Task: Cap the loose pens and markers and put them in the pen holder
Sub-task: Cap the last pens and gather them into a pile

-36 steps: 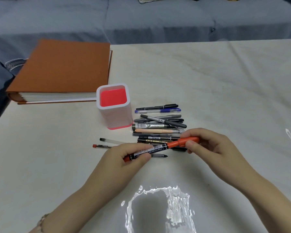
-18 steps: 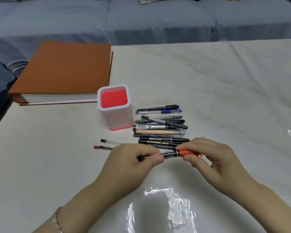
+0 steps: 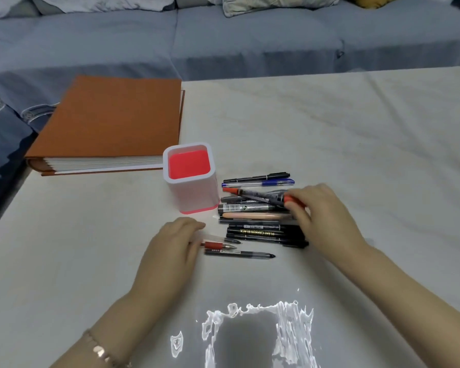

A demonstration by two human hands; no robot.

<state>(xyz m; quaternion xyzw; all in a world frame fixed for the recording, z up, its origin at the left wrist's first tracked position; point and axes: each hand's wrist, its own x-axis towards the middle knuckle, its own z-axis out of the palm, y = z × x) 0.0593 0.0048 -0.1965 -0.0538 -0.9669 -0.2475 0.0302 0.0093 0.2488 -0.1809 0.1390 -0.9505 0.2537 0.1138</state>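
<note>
Where the edges lie: the table [image 3: 356,134] is bounded at the far side by a straight edge in front of a blue sofa [image 3: 223,41], and its left edge is seen running diagonally down the left of the view.
Open room: a wide bare stretch is left on the right and far side of the table, and another at the near left; the near middle is marked only by a bright glare.
Blocked room: the far left corner is taken up by a thick orange binder [image 3: 112,115], laid flat, its near edge just beside the pen holder.
Pen holder [image 3: 189,179]: it is stood upright near the middle of the table; only a red inner floor is seen in it, and no pen is seen inside.
Pen pile [image 3: 255,221]: capped pens and markers are laid side by side just right of the holder, mostly lengthwise left to right.
Orange-capped marker [image 3: 260,196]: it is held over the top of the pile by the right hand [image 3: 322,211], pinched at its right end, its far tip pointed toward the holder.
Left hand [image 3: 175,245]: it is laid low on the table, fingers curled together over the end of a red pen [image 3: 218,245].
Black pen [image 3: 239,254]: it is left loose on the table, just nearer than the red pen.
</note>
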